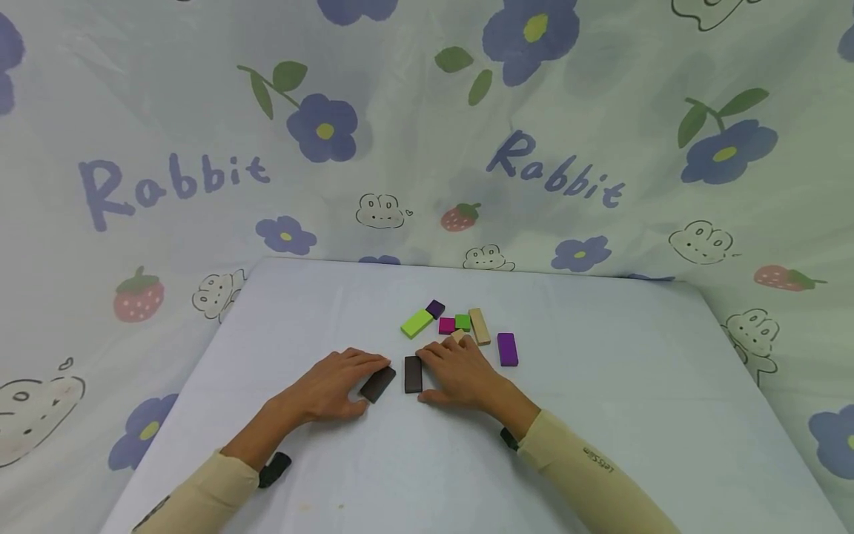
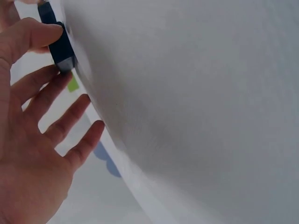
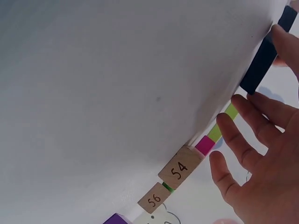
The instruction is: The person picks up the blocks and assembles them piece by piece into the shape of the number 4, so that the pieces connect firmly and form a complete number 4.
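Two black rectangular blocks lie flat, side by side, on the white table. My left hand [image 1: 333, 386] pinches the left black block [image 1: 378, 384], which lies slanted, with the fingers at its far end and the thumb at its near end. The right black block [image 1: 413, 374] stands nearly straight to me; my right hand [image 1: 462, 374] pinches it by its two ends. A narrow gap separates the blocks in the head view. In the right wrist view, the other fingers [image 3: 227, 135] spread loosely beside a small wooden block [image 3: 180, 167] marked 54.
Beyond the hands lie a lime block [image 1: 416, 323], a dark purple block [image 1: 436, 308], a magenta block [image 1: 447, 325], a green block [image 1: 463, 322] and a long wooden block [image 1: 479, 326]. A purple block [image 1: 507, 349] lies to their right. A printed curtain [image 1: 414, 148] hangs behind the table.
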Demonstrator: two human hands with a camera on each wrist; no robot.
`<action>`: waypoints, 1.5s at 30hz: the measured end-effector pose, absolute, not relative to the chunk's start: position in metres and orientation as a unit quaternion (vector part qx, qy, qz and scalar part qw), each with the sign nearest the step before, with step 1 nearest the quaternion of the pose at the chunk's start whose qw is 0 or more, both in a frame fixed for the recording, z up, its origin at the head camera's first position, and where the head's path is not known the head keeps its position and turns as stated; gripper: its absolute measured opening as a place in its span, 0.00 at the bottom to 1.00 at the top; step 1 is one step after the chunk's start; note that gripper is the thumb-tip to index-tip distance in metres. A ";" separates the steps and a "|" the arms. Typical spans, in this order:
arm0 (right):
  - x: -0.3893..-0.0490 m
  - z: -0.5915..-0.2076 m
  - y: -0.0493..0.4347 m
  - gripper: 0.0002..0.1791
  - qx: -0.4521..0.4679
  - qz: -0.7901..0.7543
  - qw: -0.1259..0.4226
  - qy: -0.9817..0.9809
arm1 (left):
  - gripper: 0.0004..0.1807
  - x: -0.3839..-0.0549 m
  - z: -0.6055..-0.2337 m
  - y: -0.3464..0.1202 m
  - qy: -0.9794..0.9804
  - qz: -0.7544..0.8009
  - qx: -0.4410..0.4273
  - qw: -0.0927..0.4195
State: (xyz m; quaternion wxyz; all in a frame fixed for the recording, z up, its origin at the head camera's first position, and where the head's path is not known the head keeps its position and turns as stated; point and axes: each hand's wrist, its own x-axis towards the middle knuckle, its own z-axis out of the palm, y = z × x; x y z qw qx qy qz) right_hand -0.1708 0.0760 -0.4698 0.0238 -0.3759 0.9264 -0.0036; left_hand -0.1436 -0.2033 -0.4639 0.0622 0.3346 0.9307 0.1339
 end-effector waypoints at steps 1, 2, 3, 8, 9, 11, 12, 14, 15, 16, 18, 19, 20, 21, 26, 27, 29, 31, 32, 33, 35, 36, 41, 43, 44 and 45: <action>-0.171 -0.470 0.076 0.41 -0.377 -0.003 0.021 0.926 | 0.36 -0.144 -0.464 -0.203 0.930 0.134 0.336 0.061; -0.171 -0.470 0.076 0.41 -0.377 -0.004 0.020 0.926 | 0.36 -0.144 -0.464 -0.203 0.930 0.135 0.336 0.060; -0.171 -0.470 0.075 0.41 -0.377 -0.004 0.018 0.926 | 0.35 -0.144 -0.464 -0.204 0.930 0.136 0.336 0.058; -0.170 -0.470 0.072 0.45 -0.369 -0.010 0.025 0.929 | 0.35 -0.143 -0.464 -0.204 0.930 0.137 0.338 0.047; -0.170 -0.470 0.071 0.45 -0.369 -0.011 0.024 0.929 | 0.34 -0.143 -0.464 -0.204 0.929 0.138 0.339 0.044; -0.170 -0.470 0.069 0.44 -0.369 -0.010 0.025 0.929 | 0.34 -0.144 -0.465 -0.204 0.929 0.140 0.342 0.040; -0.170 -0.470 0.069 0.44 -0.369 -0.010 0.024 0.929 | 0.34 -0.144 -0.465 -0.204 0.928 0.142 0.341 0.040; -0.170 -0.470 0.068 0.43 -0.368 -0.010 0.023 0.929 | 0.34 -0.144 -0.465 -0.205 0.928 0.142 0.342 0.040; -0.170 -0.470 0.067 0.42 -0.368 -0.010 0.023 0.929 | 0.34 -0.143 -0.465 -0.205 0.928 0.143 0.342 0.039; -0.170 -0.470 0.067 0.41 -0.367 -0.009 0.024 0.930 | 0.34 -0.143 -0.465 -0.205 0.928 0.143 0.343 0.039; -0.170 -0.470 0.067 0.41 -0.366 -0.010 0.025 0.930 | 0.34 -0.144 -0.465 -0.204 0.928 0.144 0.342 0.039; -0.170 -0.469 0.067 0.41 -0.365 -0.011 0.026 0.931 | 0.34 -0.144 -0.465 -0.204 0.928 0.144 0.342 0.039; -0.170 -0.469 0.066 0.40 -0.364 -0.011 0.027 0.931 | 0.34 -0.144 -0.464 -0.204 0.928 0.145 0.342 0.040; -0.170 -0.469 0.066 0.40 -0.363 -0.012 0.028 0.931 | 0.33 -0.144 -0.465 -0.204 0.928 0.145 0.341 0.041; -0.170 -0.468 0.066 0.39 -0.365 -0.015 0.027 0.930 | 0.33 -0.143 -0.465 -0.205 0.929 0.148 0.338 0.044; -0.170 -0.469 0.066 0.39 -0.366 -0.016 0.027 0.930 | 0.33 -0.143 -0.465 -0.205 0.929 0.148 0.337 0.045; -0.170 -0.469 0.066 0.39 -0.367 -0.019 0.028 0.930 | 0.32 -0.144 -0.465 -0.205 0.929 0.149 0.336 0.044; -0.170 -0.469 0.066 0.39 -0.366 -0.021 0.031 0.930 | 0.32 -0.144 -0.465 -0.205 0.929 0.151 0.335 0.045; -0.170 -0.469 0.066 0.39 -0.365 -0.021 0.033 0.930 | 0.32 -0.144 -0.465 -0.205 0.929 0.152 0.333 0.046; -0.170 -0.469 0.067 0.39 -0.365 -0.022 0.035 0.930 | 0.32 -0.145 -0.465 -0.205 0.930 0.152 0.332 0.046; -0.169 -0.468 0.068 0.39 -0.364 -0.022 0.036 0.930 | 0.32 -0.145 -0.465 -0.205 0.931 0.153 0.329 0.048; -0.168 -0.468 0.069 0.39 -0.364 -0.023 0.036 0.930 | 0.32 -0.145 -0.465 -0.205 0.931 0.153 0.328 0.049; -0.165 -0.466 0.075 0.39 -0.360 -0.031 0.035 0.932 | 0.32 -0.147 -0.465 -0.204 0.932 0.154 0.323 0.052; -0.164 -0.465 0.078 0.39 -0.355 -0.037 0.041 0.933 | 0.32 -0.147 -0.465 -0.203 0.932 0.154 0.324 0.051; -0.164 -0.465 0.080 0.39 -0.353 -0.037 0.044 0.934 | 0.32 -0.148 -0.465 -0.203 0.932 0.154 0.325 0.050; -0.164 -0.465 0.081 0.39 -0.350 -0.039 0.048 0.935 | 0.32 -0.148 -0.465 -0.202 0.932 0.154 0.325 0.049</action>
